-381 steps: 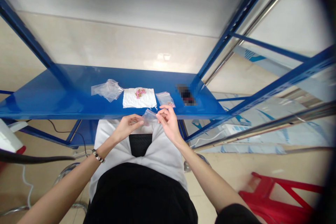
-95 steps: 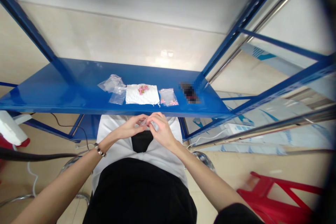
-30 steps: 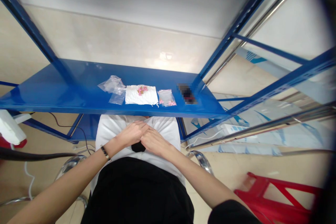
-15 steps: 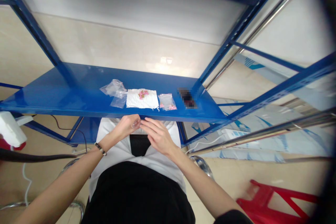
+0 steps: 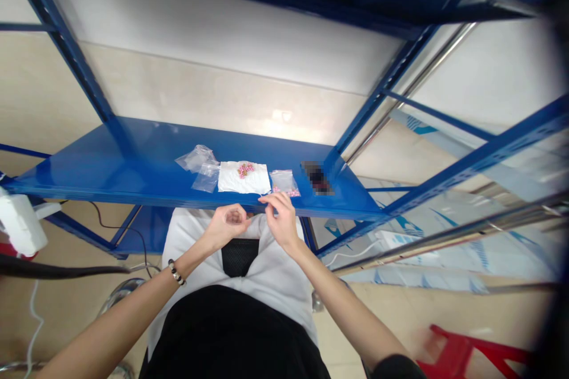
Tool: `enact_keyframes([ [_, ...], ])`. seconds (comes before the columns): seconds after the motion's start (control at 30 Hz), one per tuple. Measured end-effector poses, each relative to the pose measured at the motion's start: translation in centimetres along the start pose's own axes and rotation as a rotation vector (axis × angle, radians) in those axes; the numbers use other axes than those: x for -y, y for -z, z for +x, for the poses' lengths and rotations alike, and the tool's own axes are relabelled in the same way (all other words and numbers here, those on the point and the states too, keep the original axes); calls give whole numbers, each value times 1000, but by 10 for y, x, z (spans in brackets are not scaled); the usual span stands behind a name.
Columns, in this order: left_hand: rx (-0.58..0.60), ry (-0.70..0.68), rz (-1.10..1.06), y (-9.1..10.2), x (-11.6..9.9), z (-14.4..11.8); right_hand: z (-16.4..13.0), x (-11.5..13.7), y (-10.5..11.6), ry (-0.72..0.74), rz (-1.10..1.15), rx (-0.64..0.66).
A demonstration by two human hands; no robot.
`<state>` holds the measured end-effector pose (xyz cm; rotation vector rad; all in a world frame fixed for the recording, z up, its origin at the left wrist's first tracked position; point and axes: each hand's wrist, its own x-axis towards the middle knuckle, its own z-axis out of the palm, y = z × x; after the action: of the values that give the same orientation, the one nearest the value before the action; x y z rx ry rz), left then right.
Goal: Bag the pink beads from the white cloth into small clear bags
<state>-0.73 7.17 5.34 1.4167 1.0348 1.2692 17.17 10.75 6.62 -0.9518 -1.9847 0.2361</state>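
My left hand (image 5: 226,225) is curled below the front edge of the blue shelf (image 5: 111,166), closed on what looks like a small clear bag, mostly hidden by the fingers. My right hand (image 5: 279,216) is raised beside it with its fingers apart, and its fingertips touch the shelf's edge just under a small clear bag of pink beads (image 5: 285,183). A white tissue (image 5: 244,180) on the shelf carries a little heap of pink beads (image 5: 244,169). Empty clear bags (image 5: 198,160) lie left of the tissue.
A blurred dark object (image 5: 316,176) lies on the shelf right of the bead bag. Blue uprights and steel rails run up to the right. A red stool (image 5: 471,355) stands at the lower right, and a white device (image 5: 18,228) with a black cable at the left.
Both hands rose from my lap to the shelf's front edge. The right hand parted from the left and reached toward the bead bag. The view tilted upward.
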Motion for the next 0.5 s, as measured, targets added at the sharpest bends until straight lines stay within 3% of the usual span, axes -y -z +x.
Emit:
enact_keyframes([
  [0.3,-59,18,-45,8,-2,7,90,-54,-22,-76,-250,183],
  [0.4,-73,26,-38,10,-2,7,104,-60,-36,-86,-284,242],
  [0.5,-80,19,-8,12,-1,8,109,-54,-48,1,-265,281],
])
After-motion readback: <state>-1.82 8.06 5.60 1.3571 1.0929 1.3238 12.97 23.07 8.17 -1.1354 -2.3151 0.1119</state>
